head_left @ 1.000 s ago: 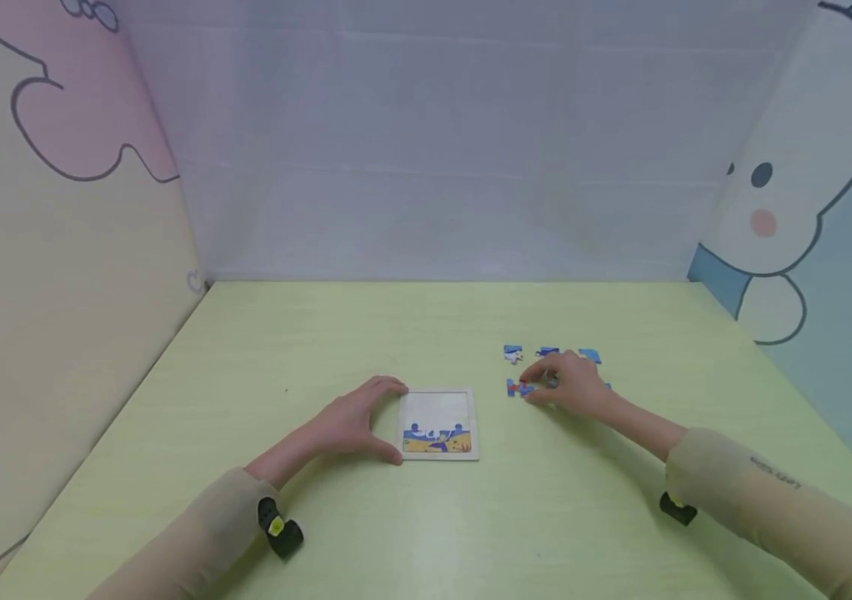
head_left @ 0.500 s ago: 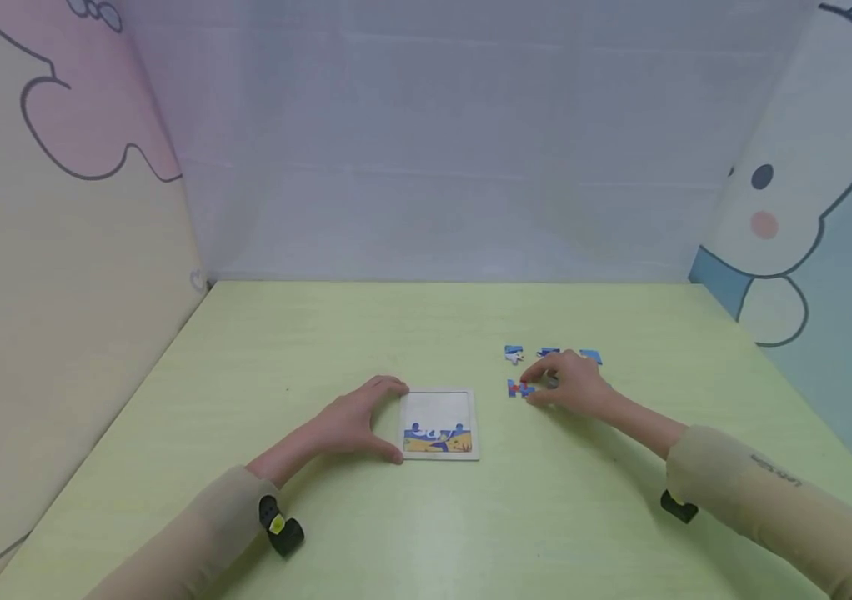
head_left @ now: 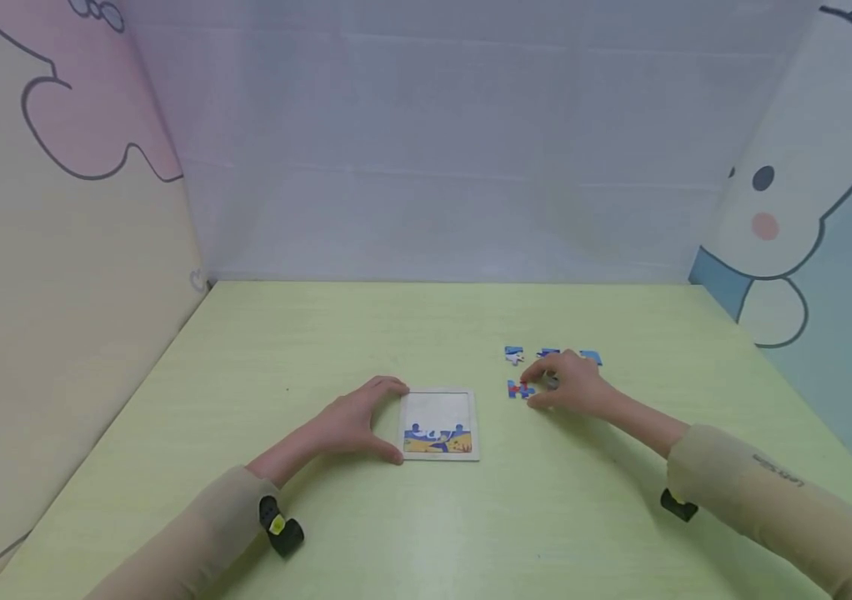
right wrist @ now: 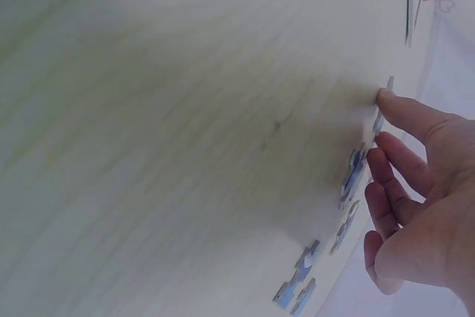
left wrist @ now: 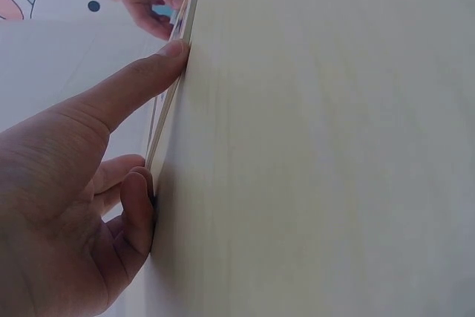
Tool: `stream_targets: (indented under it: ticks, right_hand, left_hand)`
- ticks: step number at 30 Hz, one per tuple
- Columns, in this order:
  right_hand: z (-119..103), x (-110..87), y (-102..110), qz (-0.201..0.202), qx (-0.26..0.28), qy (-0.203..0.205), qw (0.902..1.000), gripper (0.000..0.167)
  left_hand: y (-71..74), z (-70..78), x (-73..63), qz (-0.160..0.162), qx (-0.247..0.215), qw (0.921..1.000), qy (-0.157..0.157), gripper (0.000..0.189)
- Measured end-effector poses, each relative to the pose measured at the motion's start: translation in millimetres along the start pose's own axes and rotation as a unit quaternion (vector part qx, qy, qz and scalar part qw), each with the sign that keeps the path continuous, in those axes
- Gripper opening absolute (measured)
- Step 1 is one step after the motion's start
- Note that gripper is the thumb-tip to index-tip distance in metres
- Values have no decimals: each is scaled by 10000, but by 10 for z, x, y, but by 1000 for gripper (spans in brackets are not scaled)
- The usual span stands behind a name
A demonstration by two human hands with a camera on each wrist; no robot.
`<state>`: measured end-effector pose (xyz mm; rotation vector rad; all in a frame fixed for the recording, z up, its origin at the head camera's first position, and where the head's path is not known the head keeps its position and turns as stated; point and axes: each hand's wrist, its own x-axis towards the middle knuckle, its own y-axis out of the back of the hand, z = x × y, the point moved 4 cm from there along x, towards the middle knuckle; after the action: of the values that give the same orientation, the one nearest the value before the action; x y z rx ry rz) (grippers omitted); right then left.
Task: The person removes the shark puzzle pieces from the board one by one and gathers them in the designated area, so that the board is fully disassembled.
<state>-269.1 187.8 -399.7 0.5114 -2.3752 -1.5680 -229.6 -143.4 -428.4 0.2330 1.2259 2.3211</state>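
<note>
Puzzle piece (head_left: 521, 389), blue with red, flat on the table (head_left: 441, 525) to the right of the frame (head_left: 474, 425), near its rim but not touching, about level with its far edge. Pinched at its far and near sides between index finger and thumb of the right hand (head_left: 576, 387), with most of its showing part sticking out past the fingers (head_left: 538, 367) on the frame side. Long axis apparently pointing toward the frame, though partly covered by fingertips, so not certain. From that pinch, frame to the left and a little closer in: as a judgement, the relation that counts most. Right hand plainly nearer to the piece; left hand (head_left: 351, 421) on the opposite side of the frame, gripping its left edge, index finger at the far corner, thumb at the near corner. Inside the frame, fitted pieces (head_left: 437, 442) along the near side, blue knobs toward the bare far part. Beyond the frame's far edge and off to its right, 3 loose pieces (head_left: 590, 357) in a row. Compared with 1.0 s ago, hardly any change: same pinch, same hold on the frame, same row; only a sliver of blue, then visible just right of the right hand, now out of sight.
</note>
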Motion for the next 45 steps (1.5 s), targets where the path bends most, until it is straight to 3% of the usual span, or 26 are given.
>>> stream_targets:
  ticks: [8,23,29,36,45]
  right_hand:
    - [-135,32,23,-142,-188,-156,9996,41]
    - [-679,15,-125,331,680,457,9961,45]
    - [-877,-57,-267,250,926,551,9939,46]
    - [-963,-128,-398,73,852,764,9934,47]
    - [-1006,-184,-484,-137,731,698,9948,48]
  left_hand:
    - [-11,-9,-3,17,14,10000,-17,97]
    - [-19,10,-5,36,34,10000,3,97]
    - [-22,21,-2,26,-17,10000,-13,96]
    - [-25,21,-5,20,-6,10000,1,96]
    - [-17,23,-10,30,-23,10000,13,96]
